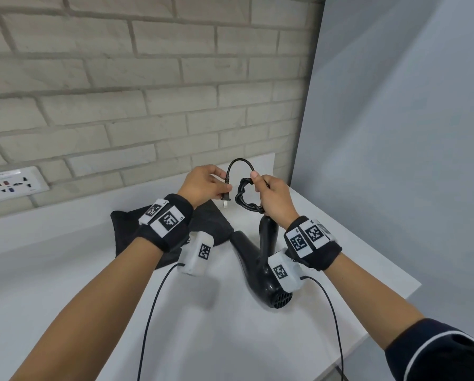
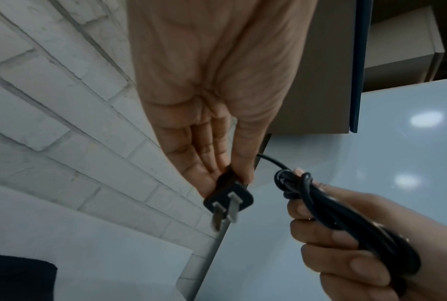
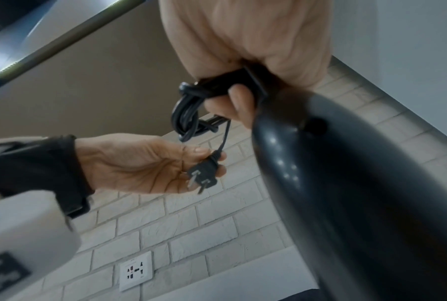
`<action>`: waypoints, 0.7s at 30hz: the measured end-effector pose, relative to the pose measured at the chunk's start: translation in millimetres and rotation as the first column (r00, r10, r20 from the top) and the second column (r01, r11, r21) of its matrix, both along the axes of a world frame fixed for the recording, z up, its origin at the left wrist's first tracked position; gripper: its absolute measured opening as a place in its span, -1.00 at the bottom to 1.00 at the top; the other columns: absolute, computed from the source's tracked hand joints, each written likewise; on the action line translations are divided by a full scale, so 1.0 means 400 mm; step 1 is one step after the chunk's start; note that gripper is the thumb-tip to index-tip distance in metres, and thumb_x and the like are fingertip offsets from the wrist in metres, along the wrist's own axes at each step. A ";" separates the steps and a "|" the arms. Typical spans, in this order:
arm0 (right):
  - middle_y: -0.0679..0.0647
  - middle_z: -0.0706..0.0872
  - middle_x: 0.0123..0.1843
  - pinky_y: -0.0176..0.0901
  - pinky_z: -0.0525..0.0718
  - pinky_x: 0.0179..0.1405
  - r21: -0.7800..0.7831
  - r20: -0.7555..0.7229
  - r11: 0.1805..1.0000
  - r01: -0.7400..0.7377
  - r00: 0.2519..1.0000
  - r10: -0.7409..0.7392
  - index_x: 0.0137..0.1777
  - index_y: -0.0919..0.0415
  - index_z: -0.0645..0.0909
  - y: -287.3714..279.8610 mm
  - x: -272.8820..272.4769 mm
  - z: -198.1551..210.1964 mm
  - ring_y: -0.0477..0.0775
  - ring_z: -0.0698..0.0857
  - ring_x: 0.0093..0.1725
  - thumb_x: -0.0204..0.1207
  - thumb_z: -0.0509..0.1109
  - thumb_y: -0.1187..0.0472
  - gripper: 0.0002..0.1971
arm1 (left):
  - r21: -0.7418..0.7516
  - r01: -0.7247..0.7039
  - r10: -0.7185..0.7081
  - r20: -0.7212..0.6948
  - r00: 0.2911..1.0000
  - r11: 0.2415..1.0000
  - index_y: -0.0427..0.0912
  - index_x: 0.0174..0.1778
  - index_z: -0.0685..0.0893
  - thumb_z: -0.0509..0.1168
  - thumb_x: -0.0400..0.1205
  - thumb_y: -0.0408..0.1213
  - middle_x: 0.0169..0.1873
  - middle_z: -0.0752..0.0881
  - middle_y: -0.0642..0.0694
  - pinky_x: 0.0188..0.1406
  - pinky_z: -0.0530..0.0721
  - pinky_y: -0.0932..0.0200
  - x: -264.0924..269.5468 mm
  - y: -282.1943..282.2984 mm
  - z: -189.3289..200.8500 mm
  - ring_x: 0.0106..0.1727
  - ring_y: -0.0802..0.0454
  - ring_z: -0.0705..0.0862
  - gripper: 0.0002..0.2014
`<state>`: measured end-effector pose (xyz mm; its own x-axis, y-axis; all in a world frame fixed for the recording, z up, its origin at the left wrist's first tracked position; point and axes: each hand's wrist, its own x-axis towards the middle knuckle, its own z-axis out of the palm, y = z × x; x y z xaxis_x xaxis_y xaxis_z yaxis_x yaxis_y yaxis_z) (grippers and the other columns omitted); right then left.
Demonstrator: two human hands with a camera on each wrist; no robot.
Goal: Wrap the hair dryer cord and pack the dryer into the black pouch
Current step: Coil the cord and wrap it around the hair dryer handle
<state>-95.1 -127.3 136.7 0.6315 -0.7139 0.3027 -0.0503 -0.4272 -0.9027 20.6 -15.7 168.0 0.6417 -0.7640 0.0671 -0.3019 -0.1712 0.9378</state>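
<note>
The black hair dryer (image 1: 260, 268) hangs above the white table, handle up, under my right hand (image 1: 271, 196). That hand grips the coiled black cord (image 1: 244, 195) bundled at the handle's end; the coil (image 3: 186, 114) also shows in the right wrist view beside the dryer body (image 3: 359, 193). My left hand (image 1: 205, 185) pinches the two-pin plug (image 1: 226, 198) between thumb and fingers, prongs pointing down (image 2: 227, 203). A short loop of cord (image 1: 240, 162) arches between both hands. The black pouch (image 1: 202, 226) lies flat on the table beneath my left wrist.
A brick wall runs along the back with a white wall socket (image 1: 13, 184) at the left. A grey panel (image 1: 395, 133) closes the right side. The white table (image 1: 216, 325) ends at an edge on the right, near my right forearm.
</note>
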 end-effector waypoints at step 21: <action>0.03 0.42 -0.48 -0.22 0.45 -0.36 -0.038 0.087 0.999 -0.002 0.996 0.005 -0.30 0.30 0.46 0.023 0.004 -0.012 -0.01 0.45 -0.42 0.65 0.16 0.00 -0.60 | -0.117 0.057 -0.122 -0.686 0.717 0.992 -0.20 -0.14 0.64 0.15 0.68 -0.30 -0.50 0.77 -0.04 -0.39 0.75 0.33 -0.054 -0.017 -0.013 -0.51 0.15 0.74 -0.82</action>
